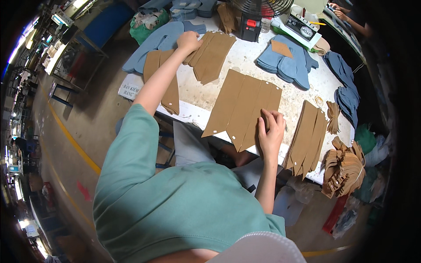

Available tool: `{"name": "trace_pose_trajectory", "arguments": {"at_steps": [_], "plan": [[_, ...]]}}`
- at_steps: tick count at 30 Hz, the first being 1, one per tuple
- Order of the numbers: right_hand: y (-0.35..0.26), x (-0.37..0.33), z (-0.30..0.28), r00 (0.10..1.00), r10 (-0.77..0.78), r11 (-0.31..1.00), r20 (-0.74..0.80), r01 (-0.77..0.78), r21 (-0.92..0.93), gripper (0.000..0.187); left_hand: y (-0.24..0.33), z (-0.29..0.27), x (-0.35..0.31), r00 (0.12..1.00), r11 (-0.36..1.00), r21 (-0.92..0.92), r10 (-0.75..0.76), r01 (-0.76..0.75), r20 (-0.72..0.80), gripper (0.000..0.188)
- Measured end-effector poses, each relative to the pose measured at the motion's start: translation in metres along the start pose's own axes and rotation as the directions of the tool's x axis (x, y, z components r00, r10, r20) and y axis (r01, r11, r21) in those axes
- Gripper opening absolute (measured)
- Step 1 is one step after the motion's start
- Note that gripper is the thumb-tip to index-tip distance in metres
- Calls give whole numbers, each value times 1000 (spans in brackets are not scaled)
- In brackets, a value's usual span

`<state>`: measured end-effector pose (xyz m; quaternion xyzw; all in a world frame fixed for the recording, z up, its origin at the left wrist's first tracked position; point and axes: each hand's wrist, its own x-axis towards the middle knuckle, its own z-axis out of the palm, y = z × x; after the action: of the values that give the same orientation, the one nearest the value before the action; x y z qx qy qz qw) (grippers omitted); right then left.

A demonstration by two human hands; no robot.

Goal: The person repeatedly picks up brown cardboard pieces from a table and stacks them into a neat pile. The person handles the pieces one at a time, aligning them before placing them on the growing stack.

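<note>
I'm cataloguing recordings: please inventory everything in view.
Flat white worktable: one, white, centre.
Pointed brown fabric pieces: four groups, brown, across table.
Bunched brown strips: two bundles, brown, right edge.
Curved blue fabric pieces: several stacks, blue, left, back, right.
Square tan piece: one, tan, on blue stack.
Round black wire fan: one, black, back.
Bulging green bag: one, green, back left.
Co-worker's hand: at least one, bare, upper right.
Distant items: uncountable.
Green fabric shirt: one, green, lower centre.
Left hand: one, bare, at back brown pieces.
Right hand: one, bare, on middle brown pieces.
</note>
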<state>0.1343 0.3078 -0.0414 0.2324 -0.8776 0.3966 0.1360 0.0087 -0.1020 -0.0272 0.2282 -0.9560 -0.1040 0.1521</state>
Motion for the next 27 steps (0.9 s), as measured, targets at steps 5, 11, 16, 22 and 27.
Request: {"name": "trace_pose_trajectory", "arguments": {"at_steps": [5, 11, 16, 22, 27], "plan": [[0, 1, -1, 1000, 4, 1000, 2, -4, 16, 23, 5, 8, 6, 997, 994, -82, -72, 72, 8, 23], [2, 0, 0, 999, 27, 999, 23, -28, 20, 23, 1, 14, 11, 993, 980, -185, -94, 78, -76, 15], [4, 3, -2, 999, 34, 998, -12, -33, 49, 23, 13, -18, 1, 997, 764, -641, -32, 71, 72, 20], [-16, 22, -15, 963, 234, 703, 138, -265, 660, 35, 63, -90, -95, 827, 439, -898, 488, 42, 278, 13], [-41, 21, -16, 840, 45, 95, 541, -542, 835, 37, 99, -91, -181, 626, 374, -921, 693, 113, 358, 12]]}}
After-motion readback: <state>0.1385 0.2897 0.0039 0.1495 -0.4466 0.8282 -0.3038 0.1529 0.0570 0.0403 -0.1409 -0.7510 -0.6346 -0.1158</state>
